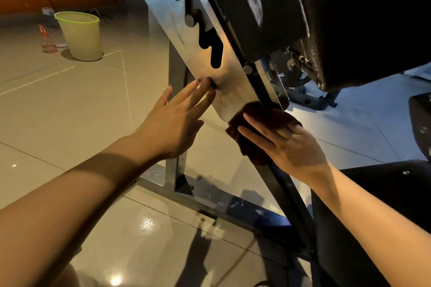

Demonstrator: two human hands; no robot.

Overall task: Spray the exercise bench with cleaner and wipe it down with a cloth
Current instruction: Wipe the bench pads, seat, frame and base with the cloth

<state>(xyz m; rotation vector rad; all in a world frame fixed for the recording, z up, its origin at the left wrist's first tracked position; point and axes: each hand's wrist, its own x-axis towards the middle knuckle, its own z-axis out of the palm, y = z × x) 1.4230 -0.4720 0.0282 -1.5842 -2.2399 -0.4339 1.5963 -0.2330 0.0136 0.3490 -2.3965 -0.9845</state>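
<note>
Wiping the slanted metal adjustment plate (198, 37) of the exercise bench (349, 18) is the step in hand, and it would best be done with long strokes along the plate's length, the cloth (261, 119) kept flat so that the notched slots and the two round pins are reached too. One dark brown cloth is seen at centre right of the frame, pressed against the lower end of the plate by the right hand (286, 144), whose fingers (251, 121) are laid out straight and spread over it rather than curled round it. The left hand (172, 123), at centre, is held open with fingers apart, the fingertips touching the plate beside a small dark knob, seemingly to steady the frame. Even pressure is advised, and the streaked patch just above the cloth should be covered next. In the upper left one pale green bucket (80, 35) stands on the tiled floor (70, 105), and one small clear bottle (46, 39) just beside it, possibly the cleaner, though it is too blurred to be sure. Two hands, one cloth, one bench are counted.
</note>
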